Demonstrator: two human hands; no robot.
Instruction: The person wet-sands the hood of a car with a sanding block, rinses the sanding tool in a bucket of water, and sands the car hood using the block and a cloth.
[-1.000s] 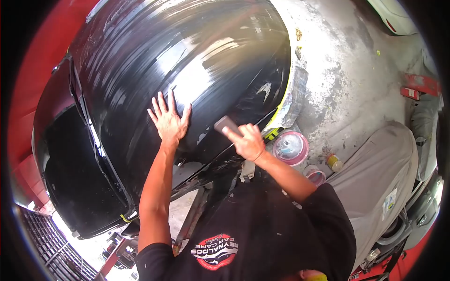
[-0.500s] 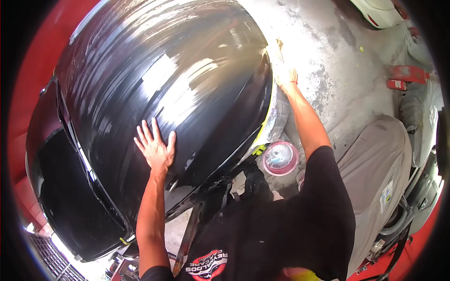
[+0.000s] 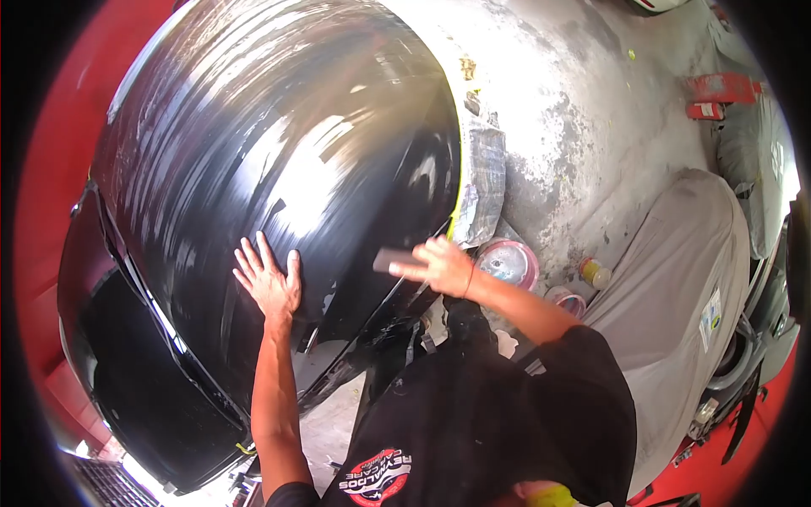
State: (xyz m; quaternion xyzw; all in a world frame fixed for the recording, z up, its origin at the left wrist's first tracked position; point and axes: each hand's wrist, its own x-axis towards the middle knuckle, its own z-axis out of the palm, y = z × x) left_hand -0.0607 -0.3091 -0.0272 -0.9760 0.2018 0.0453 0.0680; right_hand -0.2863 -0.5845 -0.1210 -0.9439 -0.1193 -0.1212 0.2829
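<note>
A glossy black car panel (image 3: 203, 177), streaked with wet-looking marks, curves across the left and middle of the head view. My left hand (image 3: 272, 286) lies flat on it with fingers spread, just above a small handle-like piece (image 3: 309, 340). Near the panel's lower right edge, my right hand (image 3: 443, 266) is closed around a flat, dark grey-brown sanding block (image 3: 390, 259). The block is slightly blurred, and whether it touches the paint I cannot tell. Yellow tape (image 3: 459, 190) follows the panel's right edge, with masking newspaper (image 3: 485, 169) beside it.
A pink bucket (image 3: 533, 269) of cloudy liquid stands on the floor right of my right hand. Close by are a smaller pink container (image 3: 571, 300) and a yellowish jar (image 3: 596, 273). A grey fabric cover (image 3: 667, 253) drapes a vehicle at right. Red equipment (image 3: 721, 88) sits farther back.
My right hand has come back from the panel's far right edge toward my body, and the sanding block now shows in it. My left hand stays flat on the panel. The view has shifted slightly.
</note>
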